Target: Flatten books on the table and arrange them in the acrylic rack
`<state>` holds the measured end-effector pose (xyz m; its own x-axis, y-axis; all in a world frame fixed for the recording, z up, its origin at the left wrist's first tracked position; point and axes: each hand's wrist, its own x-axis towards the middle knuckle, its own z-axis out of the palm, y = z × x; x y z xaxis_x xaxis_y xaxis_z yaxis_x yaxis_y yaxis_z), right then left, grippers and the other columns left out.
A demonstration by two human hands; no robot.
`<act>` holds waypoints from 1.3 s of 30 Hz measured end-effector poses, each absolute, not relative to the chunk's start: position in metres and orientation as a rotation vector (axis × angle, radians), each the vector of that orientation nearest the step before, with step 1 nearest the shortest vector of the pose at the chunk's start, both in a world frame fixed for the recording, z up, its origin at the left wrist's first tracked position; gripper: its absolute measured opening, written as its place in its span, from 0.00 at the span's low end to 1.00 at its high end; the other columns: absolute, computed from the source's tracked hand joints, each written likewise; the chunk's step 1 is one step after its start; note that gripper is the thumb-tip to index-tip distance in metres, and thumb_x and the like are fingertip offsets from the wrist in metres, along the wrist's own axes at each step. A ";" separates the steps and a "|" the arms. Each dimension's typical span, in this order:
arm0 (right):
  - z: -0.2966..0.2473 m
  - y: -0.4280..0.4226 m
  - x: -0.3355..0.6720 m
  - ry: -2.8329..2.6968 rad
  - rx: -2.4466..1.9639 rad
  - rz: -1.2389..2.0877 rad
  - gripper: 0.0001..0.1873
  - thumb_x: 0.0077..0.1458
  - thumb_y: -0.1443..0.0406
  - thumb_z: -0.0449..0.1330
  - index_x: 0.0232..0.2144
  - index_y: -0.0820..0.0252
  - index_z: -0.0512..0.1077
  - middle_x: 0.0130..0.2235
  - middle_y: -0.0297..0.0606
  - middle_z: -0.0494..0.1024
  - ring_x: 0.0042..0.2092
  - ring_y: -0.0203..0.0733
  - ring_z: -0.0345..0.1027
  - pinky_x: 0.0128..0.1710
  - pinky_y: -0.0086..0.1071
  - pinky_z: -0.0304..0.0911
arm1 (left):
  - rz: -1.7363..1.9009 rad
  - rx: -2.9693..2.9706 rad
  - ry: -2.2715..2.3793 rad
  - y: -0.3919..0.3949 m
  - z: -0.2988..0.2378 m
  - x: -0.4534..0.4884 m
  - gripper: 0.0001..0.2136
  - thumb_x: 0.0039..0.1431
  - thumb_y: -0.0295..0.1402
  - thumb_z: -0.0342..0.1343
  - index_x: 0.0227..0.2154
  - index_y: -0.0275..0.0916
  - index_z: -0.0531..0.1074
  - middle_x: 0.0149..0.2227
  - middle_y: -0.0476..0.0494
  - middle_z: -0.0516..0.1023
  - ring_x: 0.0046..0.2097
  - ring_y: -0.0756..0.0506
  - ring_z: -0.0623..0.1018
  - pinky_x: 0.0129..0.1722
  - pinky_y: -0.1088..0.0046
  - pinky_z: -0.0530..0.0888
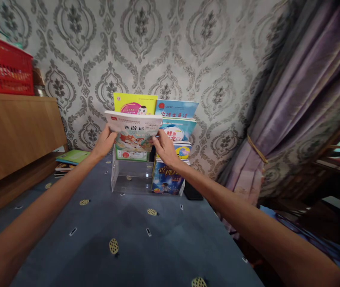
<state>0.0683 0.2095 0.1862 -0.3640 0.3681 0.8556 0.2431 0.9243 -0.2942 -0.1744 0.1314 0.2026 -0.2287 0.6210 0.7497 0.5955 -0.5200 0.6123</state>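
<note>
Both my hands hold one children's book (134, 132) with a white and orange cover, tilted, in front of a clear acrylic display rack (128, 177). My left hand (104, 142) grips the book's left edge, fingers closed on it. My right hand (164, 148) pinches its right edge. The rack stands on a blue-grey cloth (128, 239) against the wall. A yellow book (134, 103) stands in the rack's back left tier. Blue books (177, 119) fill the right tiers, with a dark blue book (167, 179) at the front right. The rack's front left slot shows bare acrylic.
A stack of books (71, 159) with a green cover lies left of the rack. A wooden cabinet (14, 131) stands at left with a red basket (4, 67) on top. A purple curtain (292, 119) hangs at right. Patterned wallpaper is behind.
</note>
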 end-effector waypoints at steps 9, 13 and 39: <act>0.192 0.218 0.069 -1.994 -0.461 0.135 0.20 0.66 0.48 0.47 0.48 0.54 0.66 0.40 0.42 0.76 0.40 0.49 0.68 0.41 0.42 0.65 | 1.896 1.944 1.517 0.144 0.205 -0.177 0.14 0.57 0.35 0.47 0.43 0.37 0.71 0.41 0.43 0.77 0.40 0.43 0.74 0.44 0.66 0.73; 0.195 0.218 0.070 -2.008 -0.469 0.162 0.18 0.65 0.49 0.48 0.44 0.55 0.65 0.37 0.41 0.75 0.37 0.48 0.68 0.38 0.41 0.64 | 1.888 1.954 1.510 0.145 0.206 -0.177 0.16 0.57 0.36 0.47 0.45 0.36 0.72 0.43 0.42 0.78 0.40 0.43 0.74 0.43 0.67 0.73; 0.197 0.217 0.071 -2.049 -0.475 0.187 0.16 0.63 0.51 0.49 0.46 0.53 0.62 0.40 0.44 0.75 0.39 0.52 0.69 0.40 0.45 0.65 | 1.913 1.921 1.200 0.155 0.199 -0.181 0.19 0.55 0.40 0.57 0.47 0.37 0.70 0.49 0.40 0.79 0.49 0.40 0.78 0.50 0.61 0.76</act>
<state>0.0705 0.2173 0.1966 -0.4385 0.4069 0.8013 0.2549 0.9113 -0.3233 -0.1810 0.1547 0.1994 -0.1510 0.6340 0.7584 0.4070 -0.6593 0.6322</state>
